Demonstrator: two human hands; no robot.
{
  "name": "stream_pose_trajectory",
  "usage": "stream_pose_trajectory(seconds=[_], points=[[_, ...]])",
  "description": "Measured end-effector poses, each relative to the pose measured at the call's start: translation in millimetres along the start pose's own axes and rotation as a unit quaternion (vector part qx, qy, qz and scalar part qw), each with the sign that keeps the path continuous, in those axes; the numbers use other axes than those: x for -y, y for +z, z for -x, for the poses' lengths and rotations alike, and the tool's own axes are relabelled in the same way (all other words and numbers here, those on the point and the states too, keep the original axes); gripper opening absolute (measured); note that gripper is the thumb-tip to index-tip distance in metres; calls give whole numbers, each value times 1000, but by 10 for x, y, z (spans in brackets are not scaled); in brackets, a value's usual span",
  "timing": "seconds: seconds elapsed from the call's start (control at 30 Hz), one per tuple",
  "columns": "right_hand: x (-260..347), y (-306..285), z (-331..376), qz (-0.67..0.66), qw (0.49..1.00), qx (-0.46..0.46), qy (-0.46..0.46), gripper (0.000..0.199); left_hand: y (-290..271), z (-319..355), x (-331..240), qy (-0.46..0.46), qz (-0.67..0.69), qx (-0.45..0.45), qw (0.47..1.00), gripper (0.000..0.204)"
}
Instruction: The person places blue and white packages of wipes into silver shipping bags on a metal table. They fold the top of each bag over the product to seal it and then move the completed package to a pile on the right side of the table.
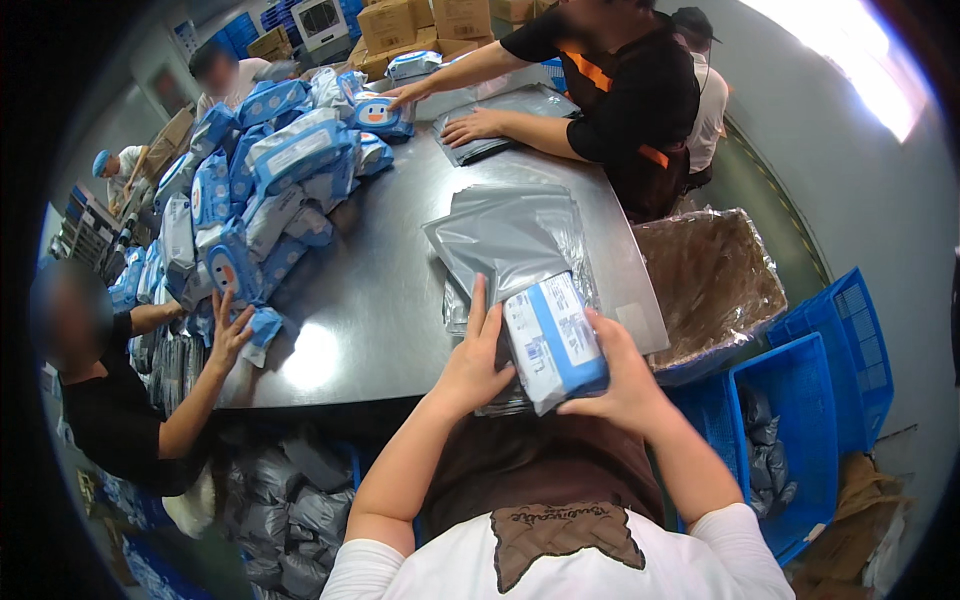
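A white and blue soft pack of wipes (556,338), its printed back facing up, is tilted over a stack of grey plastic mailing bags (505,235) at the table's near edge. My right hand (628,385) grips the pack along its right side, thumb at the lower corner and fingers at the upper edge. At the pack's left side is my left hand (470,360), fingers stretched out over the grey bags and thumb close to the pack's edge. Whether the left fingers touch the top bag or the pack is hard to tell.
Wipes packs (290,160) are heaped on the metal table (390,290) at the left. Co-workers stand at left and far right, one with a hand on grey bags (510,115). A plastic-lined box (710,270) and blue crates (800,400) stand right; filled grey bags (290,500) lie below left.
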State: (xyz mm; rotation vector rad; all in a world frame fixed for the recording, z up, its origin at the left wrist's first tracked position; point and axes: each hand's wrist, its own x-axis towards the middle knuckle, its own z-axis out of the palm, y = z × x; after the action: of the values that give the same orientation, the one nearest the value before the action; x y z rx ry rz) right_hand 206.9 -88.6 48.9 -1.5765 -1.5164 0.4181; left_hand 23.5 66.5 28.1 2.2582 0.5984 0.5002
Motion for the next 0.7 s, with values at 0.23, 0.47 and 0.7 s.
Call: stream_pose_trajectory(seconds=[0.23, 0.47, 0.7], points=[[-169, -93, -225, 142, 966, 216, 5, 106, -148, 652, -165, -7, -225, 3, 974, 116], [291, 360, 170, 87, 995, -20, -37, 56, -191, 918, 44, 126, -73, -177, 973, 67], [597, 622, 323, 200, 954, -138, -173, 30, -93, 740, -76, 35, -77, -160, 983, 53]])
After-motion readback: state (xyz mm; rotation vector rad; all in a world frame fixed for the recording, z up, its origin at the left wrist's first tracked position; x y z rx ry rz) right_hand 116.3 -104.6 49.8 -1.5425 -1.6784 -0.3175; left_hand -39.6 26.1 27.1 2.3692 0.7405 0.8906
